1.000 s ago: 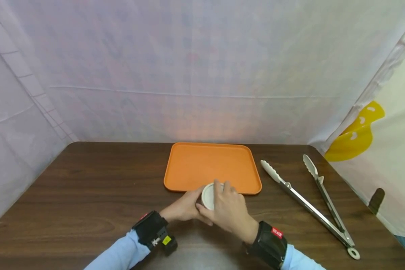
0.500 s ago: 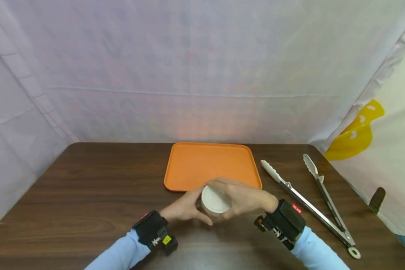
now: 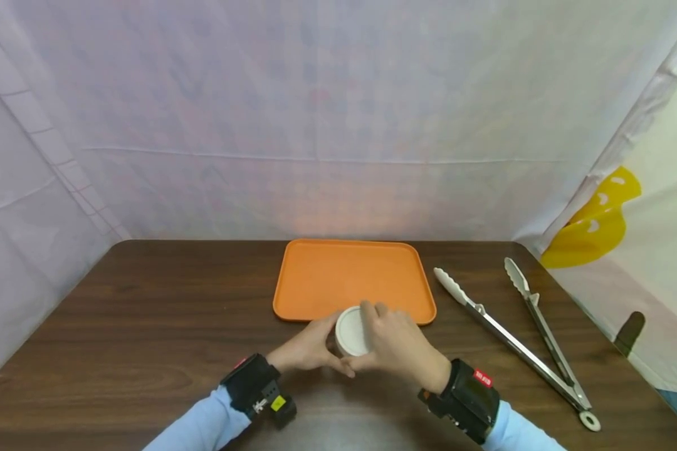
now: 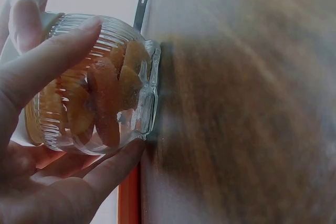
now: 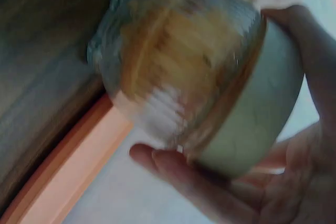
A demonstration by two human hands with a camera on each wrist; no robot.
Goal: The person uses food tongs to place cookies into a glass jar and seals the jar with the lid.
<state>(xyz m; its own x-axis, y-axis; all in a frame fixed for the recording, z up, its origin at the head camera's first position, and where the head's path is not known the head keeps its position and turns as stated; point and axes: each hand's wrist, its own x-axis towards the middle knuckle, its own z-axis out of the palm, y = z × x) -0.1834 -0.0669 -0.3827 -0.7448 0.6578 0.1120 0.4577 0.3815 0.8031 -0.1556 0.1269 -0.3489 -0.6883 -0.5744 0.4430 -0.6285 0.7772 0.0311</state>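
A clear ribbed glass jar (image 4: 113, 90) stands upright on the table, in front of the orange tray. Orange-brown pieces fill much of it, and a white lid (image 3: 350, 332) covers its top. My left hand (image 3: 309, 346) grips the jar's side, the thumb on one side and fingers on the other. Around the lid's right side curl the fingers and thumb of my right hand (image 3: 397, 346). The right wrist view shows the same lid (image 5: 260, 106) in that hand, somewhat blurred. In the head view the hands hide most of the glass.
An orange tray (image 3: 350, 272) lies behind the jar on the dark wooden table (image 3: 163, 326). Long metal tongs (image 3: 521, 354) lie spread apart at the right. White cloth (image 3: 316, 125) hangs behind the table, and a yellow shape (image 3: 589, 232) is at the right.
My right hand swung out to the right around the lid, then turned back, its fingers again over the lid. The left hand and jar stay in place.
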